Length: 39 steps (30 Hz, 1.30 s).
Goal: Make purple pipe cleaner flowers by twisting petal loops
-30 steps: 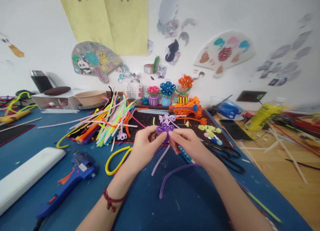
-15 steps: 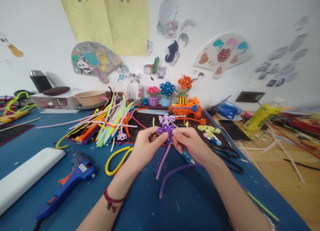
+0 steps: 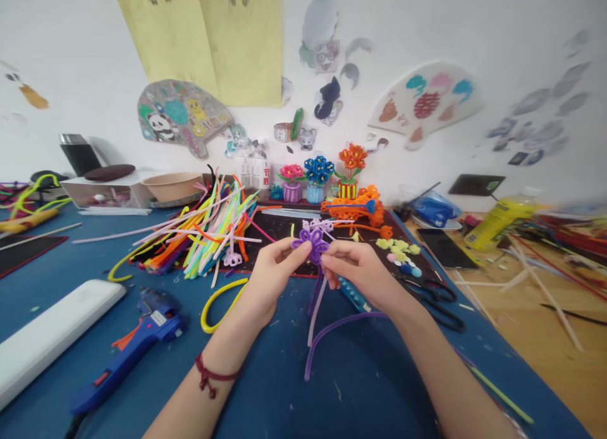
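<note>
A purple pipe-cleaner flower (image 3: 317, 238) with looped petals is held up over the blue table. My left hand (image 3: 277, 271) pinches it, thumb lying across the petals. The closed fingertips of my right hand (image 3: 355, 269) are at the flower's lower right edge. Two stems, one dark purple and one pale lilac (image 3: 317, 312), hang below it. On the table under my hands curves a loose purple pipe cleaner (image 3: 327, 328). A teal patterned strip (image 3: 353, 295) lies partly hidden beneath my right hand. Behind the flower are lilac pipe-cleaner loops (image 3: 318, 226).
Left are a blue glue gun (image 3: 137, 344), a white bar-shaped case (image 3: 52, 338), a yellow pipe cleaner (image 3: 208, 306) and a heap of coloured pipe cleaners (image 3: 203, 230). Black scissors (image 3: 439, 303) and a phone (image 3: 446, 248) lie right. Potted pipe-cleaner flowers (image 3: 317, 179) stand at the back.
The flower has turned so its petals face me more openly, and its hanging stems have swung right. My right fingertips have shifted slightly down along its edge.
</note>
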Available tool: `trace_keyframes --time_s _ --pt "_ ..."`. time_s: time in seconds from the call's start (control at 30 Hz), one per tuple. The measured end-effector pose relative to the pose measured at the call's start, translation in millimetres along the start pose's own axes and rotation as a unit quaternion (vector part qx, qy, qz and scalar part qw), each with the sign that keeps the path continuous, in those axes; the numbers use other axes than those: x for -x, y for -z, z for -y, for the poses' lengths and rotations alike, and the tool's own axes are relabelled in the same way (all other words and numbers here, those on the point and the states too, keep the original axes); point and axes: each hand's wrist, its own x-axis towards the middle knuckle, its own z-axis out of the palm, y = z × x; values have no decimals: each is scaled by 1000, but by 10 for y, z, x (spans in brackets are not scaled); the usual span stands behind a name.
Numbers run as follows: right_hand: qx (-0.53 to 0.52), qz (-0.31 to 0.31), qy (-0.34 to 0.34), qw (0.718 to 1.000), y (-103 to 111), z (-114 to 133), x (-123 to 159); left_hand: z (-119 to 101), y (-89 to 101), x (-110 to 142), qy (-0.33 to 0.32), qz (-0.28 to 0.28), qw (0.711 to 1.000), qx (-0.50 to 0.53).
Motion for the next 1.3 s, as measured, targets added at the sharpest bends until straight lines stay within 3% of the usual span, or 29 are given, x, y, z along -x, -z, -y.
trace_keyframes --time_s 0.27,0.57,0.7,0.8,1.0,1.17,1.3 --pt "-23 -7 -5 1000 -89 -86 -17 9 44 -21 -19 -3 1000 12" --pt "-9 -32 25 999 -80 -118 -31 27 80 -20 -3 -8 998 -54" --pt "78 -75 66 992 -76 -163 -55 17 90 -14 13 -4 999 -41" --pt "171 -126 101 972 -100 -138 -51 5 101 -8 8 32 999 -26" --pt "273 -144 166 936 -153 -76 3 10 82 8 24 66 997 -12" --pt "228 -149 135 953 -154 -80 32 59 63 19 -88 32 982 -161" --pt "149 -138 96 974 -147 -101 33 58 58 42 -244 -40 909 -334"
